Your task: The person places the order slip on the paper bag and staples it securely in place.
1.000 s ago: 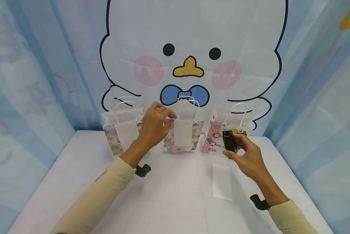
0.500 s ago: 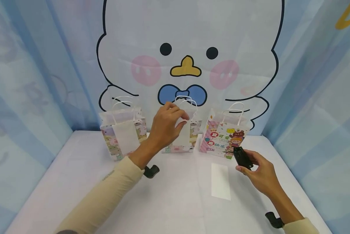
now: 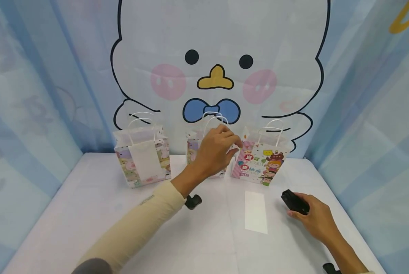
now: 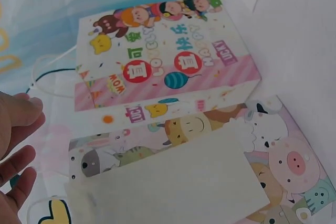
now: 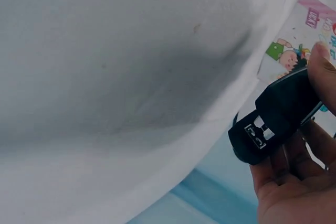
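Note:
My right hand [image 3: 314, 217] grips a small black stapler [image 3: 295, 202] over the right side of the table; the right wrist view shows a metal plate at the end of the stapler [image 5: 283, 114]. My left hand [image 3: 218, 148] holds nothing, its fingers loosely bent and apart in the left wrist view. It passes in front of the middle paper bag [image 3: 192, 148], with fingertips near the pink-striped right paper bag [image 3: 259, 161]. A white card [image 4: 173, 182] lies flat against the front of the middle bag. The left animal-print bag [image 3: 127, 167] also bears a white card [image 3: 145, 160].
A blank white paper slip [image 3: 256, 212] lies on the white tabletop [image 3: 177, 243], in front of the right bag. All three bags stand upright with white handles near a printed cartoon curtain [image 3: 218, 34]. Blue curtains [image 3: 372, 125] flank the table.
My left hand has moved right, from the middle bag's top edge towards the right bag. My right hand has drawn the stapler down and right, away from the right bag.

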{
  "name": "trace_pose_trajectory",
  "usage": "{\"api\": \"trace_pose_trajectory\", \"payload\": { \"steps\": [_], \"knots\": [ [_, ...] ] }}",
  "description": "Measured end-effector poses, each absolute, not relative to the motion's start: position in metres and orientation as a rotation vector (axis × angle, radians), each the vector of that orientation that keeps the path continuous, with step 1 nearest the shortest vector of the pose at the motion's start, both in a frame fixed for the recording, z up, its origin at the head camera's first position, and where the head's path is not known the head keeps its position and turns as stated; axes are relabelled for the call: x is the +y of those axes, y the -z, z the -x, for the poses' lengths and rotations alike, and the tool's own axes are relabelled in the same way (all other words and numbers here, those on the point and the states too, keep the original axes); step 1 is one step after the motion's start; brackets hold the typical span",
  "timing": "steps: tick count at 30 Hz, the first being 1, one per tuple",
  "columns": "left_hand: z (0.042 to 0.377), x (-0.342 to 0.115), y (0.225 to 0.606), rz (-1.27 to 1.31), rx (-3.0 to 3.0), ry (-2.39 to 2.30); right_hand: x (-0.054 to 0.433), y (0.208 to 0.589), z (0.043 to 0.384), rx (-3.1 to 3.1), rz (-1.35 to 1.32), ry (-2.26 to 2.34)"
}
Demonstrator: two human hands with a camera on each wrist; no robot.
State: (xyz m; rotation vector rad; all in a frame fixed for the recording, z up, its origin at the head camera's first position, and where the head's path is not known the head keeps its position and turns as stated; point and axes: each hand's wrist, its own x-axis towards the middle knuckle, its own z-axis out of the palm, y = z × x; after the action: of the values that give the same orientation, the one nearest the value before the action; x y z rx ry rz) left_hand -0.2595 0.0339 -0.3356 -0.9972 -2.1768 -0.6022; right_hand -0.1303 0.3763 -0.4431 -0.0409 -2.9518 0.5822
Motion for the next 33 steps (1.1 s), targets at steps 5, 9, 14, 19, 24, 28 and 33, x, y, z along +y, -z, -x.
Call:
{"api": "trace_pose_trajectory", "payload": {
  "steps": [5, 9, 14, 19, 24, 28, 33],
  "knots": [
    [0.263, 0.052, 0.337, 1.028, -2.204, 0.560, 0.386, 0.447, 0.125, -2.979, 0.010, -0.494],
    [0.267, 0.065, 0.335, 1.046, -2.234, 0.513, 0.390, 0.449, 0.123, -3.012, 0.006, -0.455],
    [0.273, 0.077, 0.334, 1.055, -2.268, 0.452, 0.393, 0.451, 0.122, -3.039, 0.036, -0.445],
    [0.280, 0.088, 0.335, 1.050, -2.281, 0.384, 0.395, 0.453, 0.123, -3.085, 0.090, -0.453],
    [0.286, 0.098, 0.338, 1.042, -2.330, 0.369, 0.397, 0.455, 0.124, -3.126, 0.135, -0.460],
    [0.289, 0.105, 0.339, 1.028, -2.362, 0.375, 0.397, 0.456, 0.124, -3.131, 0.139, -0.470],
    [0.291, 0.109, 0.340, 1.017, -2.391, 0.384, 0.396, 0.456, 0.124, -3.096, 0.101, -0.486]
  ]
}}
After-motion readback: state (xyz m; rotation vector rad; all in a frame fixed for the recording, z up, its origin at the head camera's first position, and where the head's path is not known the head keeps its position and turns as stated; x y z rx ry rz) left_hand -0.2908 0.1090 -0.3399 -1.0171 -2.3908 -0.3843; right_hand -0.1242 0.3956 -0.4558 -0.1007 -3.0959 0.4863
